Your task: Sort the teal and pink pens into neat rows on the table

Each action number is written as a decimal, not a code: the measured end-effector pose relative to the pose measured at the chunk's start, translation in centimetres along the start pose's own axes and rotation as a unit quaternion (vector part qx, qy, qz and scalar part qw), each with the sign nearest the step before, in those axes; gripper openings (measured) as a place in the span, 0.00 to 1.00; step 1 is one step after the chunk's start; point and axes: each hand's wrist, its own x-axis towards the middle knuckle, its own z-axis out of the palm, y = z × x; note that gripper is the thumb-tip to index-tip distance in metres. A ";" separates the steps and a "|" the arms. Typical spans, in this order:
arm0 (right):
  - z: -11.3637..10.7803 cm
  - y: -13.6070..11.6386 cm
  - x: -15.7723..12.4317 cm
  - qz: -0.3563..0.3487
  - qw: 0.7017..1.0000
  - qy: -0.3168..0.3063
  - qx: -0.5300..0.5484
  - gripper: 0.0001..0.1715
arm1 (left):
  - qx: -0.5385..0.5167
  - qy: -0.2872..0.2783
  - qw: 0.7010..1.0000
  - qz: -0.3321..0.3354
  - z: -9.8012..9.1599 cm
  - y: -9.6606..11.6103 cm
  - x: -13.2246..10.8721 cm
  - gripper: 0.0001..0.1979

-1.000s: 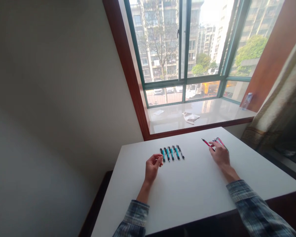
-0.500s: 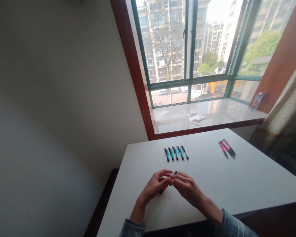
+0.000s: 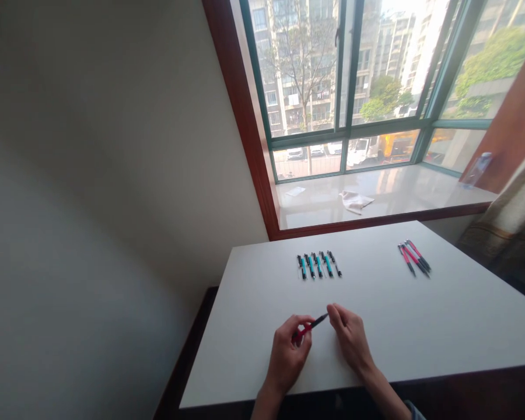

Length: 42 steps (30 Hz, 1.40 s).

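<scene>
My left hand [image 3: 289,353] grips a red and black pen [image 3: 307,329] between thumb and fingers, its dark pointed end slanting up to the right. My right hand [image 3: 350,335] is closed in a pinch right at that pointed end. Whether its fingers touch the tip or hold some small part is hidden. Beyond both hands, a row of teal and black pen parts [image 3: 319,266] lies on the white table [image 3: 254,315]. Farther right, several red and black pens [image 3: 414,258] rest in a loose group.
Behind the table is a window sill [image 3: 324,213] with a crumpled white cloth [image 3: 356,202] and a flat white paper [image 3: 296,191]. A clear bottle [image 3: 478,171] stands at its right end, near a curtain [image 3: 485,227]. A bare wall [image 3: 135,204] rises on the left.
My hands have drawn apart from being pressed together, the right one moving rightward to the pen's pointed end. More of the pen now shows. The view has tilted down slightly and shifted.
</scene>
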 end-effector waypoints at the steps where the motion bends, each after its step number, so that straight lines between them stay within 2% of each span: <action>1: 0.1 0.0 0.0 -0.004 1.000 -0.013 -0.016 0.32 | 0.008 -0.010 1.000 0.005 0.2 -0.1 -0.3 0.10; 5: 0.5 0.2 -0.2 -0.016 0.998 -0.052 -0.033 0.32 | 0.027 -0.040 0.999 0.000 0.3 -0.3 -0.7 0.10; 11: 0.3 0.3 -0.3 -0.034 0.998 -0.021 -0.046 0.31 | 0.020 -0.035 0.999 -0.012 0.3 -0.6 -0.4 0.13; 14: 0.2 0.0 -0.2 -0.028 0.998 -0.025 -0.045 0.30 | 0.032 -0.039 0.999 -0.017 0.3 -0.7 -0.3 0.15; 25: -1.1 0.3 0.3 -0.008 0.984 -0.112 0.140 0.18 | 0.042 -0.032 0.998 -0.028 0.0 -0.9 -0.5 0.19; 32: -1.0 0.7 0.4 -0.020 0.980 -0.128 0.148 0.15 | 0.014 -0.036 0.998 -0.047 0.0 -1.2 -0.6 0.20; 38: -1.0 -0.4 0.7 -0.053 0.978 -0.148 0.140 0.15 | -0.053 -0.037 0.995 -0.071 -0.2 -1.5 -0.6 0.23; 42: -1.6 -1.9 2.4 -0.075 0.985 -0.091 0.125 0.14 | -0.141 0.010 0.985 -0.095 -0.4 -2.3 -0.6 0.24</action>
